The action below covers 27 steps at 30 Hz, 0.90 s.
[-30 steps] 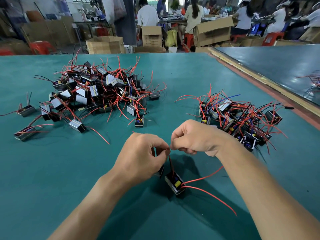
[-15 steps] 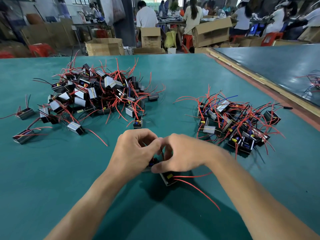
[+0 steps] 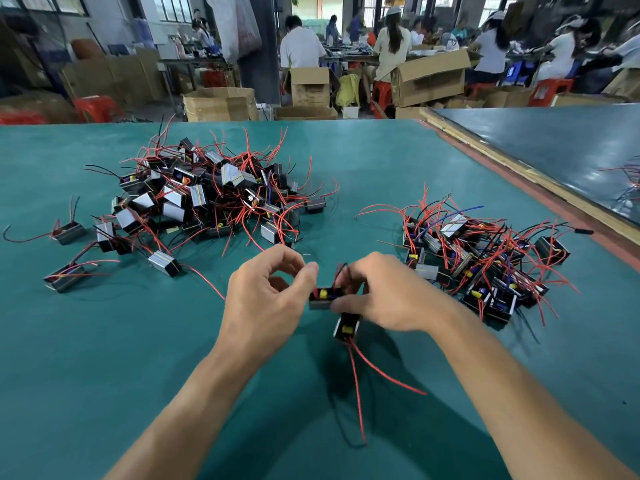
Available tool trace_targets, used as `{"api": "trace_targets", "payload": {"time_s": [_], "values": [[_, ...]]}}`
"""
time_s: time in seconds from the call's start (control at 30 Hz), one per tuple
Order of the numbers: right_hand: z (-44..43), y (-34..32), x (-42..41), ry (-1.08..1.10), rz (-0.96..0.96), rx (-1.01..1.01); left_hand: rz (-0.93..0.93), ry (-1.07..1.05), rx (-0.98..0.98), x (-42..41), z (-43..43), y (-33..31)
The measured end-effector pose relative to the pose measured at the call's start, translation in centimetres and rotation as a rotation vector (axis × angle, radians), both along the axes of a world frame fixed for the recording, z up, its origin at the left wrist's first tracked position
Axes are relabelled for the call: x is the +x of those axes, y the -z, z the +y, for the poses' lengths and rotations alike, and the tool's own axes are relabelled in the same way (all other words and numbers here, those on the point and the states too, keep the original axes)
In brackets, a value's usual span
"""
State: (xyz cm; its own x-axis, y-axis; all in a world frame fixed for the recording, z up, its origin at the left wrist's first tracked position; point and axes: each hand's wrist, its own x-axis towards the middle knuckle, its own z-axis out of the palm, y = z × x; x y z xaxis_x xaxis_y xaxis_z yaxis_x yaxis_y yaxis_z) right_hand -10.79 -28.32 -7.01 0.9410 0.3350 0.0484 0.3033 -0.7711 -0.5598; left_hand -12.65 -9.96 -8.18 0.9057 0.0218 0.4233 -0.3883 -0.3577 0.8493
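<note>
Small box [image 3: 323, 297]: light and hard; hold its sides, not the thin bendy wires [image 3: 357, 400].
Right hand [image 3: 384, 296]: pinches it.
Left hand [image 3: 266, 299]: half curled beside it; grip unclear.

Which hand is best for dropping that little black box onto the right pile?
Probably the right hand: its fingers pinch the little black box, and the right pile lies just beside that hand. The left hand sits on the far side of the box.
</note>
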Motion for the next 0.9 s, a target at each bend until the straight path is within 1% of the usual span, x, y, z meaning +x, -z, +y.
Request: {"api": "trace_targets", "payload": {"time_s": [0.07, 0.17, 0.23, 0.27, 0.33, 0.43, 0.47, 0.5, 0.57, 0.63, 0.67, 0.77, 0.83, 0.9], "values": [[-0.8, -0.5, 0.5, 0.160, -0.066, 0.066, 0.016, -0.053, -0.018, 0.4, 0.5, 0.0], [-2.2, -1.2, 1.1, 0.503, -0.273, 0.245, 0.076, -0.117, -0.019, 1.3, 1.2, 0.5], [-3.5, -1.5, 1.4, 0.700, -0.409, 0.216, 0.122, -0.160, 0.050, 1.7, 1.6, 0.8], [-4.2, -1.6, 1.5, 0.777, -0.443, 0.188, 0.148, -0.175, 0.093, 1.9, 1.7, 1.0], [-5.5, -1.6, 1.9, 0.886, -0.476, 0.200, 0.196, -0.191, 0.158, 2.1, 1.8, 1.3], [-6.6, -1.6, 2.2, 1.032, -0.406, 0.217, 0.231, -0.212, 0.214, 2.4, 2.1, 1.7], [-6.7, -1.7, 2.2, 1.056, -0.419, 0.231, 0.237, -0.218, 0.225, 2.5, 2.2, 1.7], [-6.5, -1.8, 2.1, 1.054, -0.451, 0.254, 0.241, -0.225, 0.233, 2.6, 2.3, 1.7], [-5.3, -1.8, 1.7, 0.973, -0.583, 0.282, 0.251, -0.232, 0.237, 2.6, 2.4, 1.7], [-3.5, -1.5, 1.3, 0.812, -0.693, 0.280, 0.258, -0.231, 0.251, 2.7, 2.4, 1.7], [-2.6, -1.3, 1.1, 0.718, -0.697, 0.293, 0.262, -0.231, 0.264, 2.7, 2.3, 1.8], [-0.3, -0.3, 0.7, 0.464, -0.565, 0.336, 0.299, -0.231, 0.279, 2.8, 2.1, 1.6], [0.7, 0.4, 0.4, 0.349, -0.448, 0.311, 0.321, -0.235, 0.278, 2.8, 2.1, 1.5], [1.2, 1.0, 0.3, 0.267, -0.338, 0.282, 0.306, -0.226, 0.250, 2.7, 2.0, 1.3]]}}
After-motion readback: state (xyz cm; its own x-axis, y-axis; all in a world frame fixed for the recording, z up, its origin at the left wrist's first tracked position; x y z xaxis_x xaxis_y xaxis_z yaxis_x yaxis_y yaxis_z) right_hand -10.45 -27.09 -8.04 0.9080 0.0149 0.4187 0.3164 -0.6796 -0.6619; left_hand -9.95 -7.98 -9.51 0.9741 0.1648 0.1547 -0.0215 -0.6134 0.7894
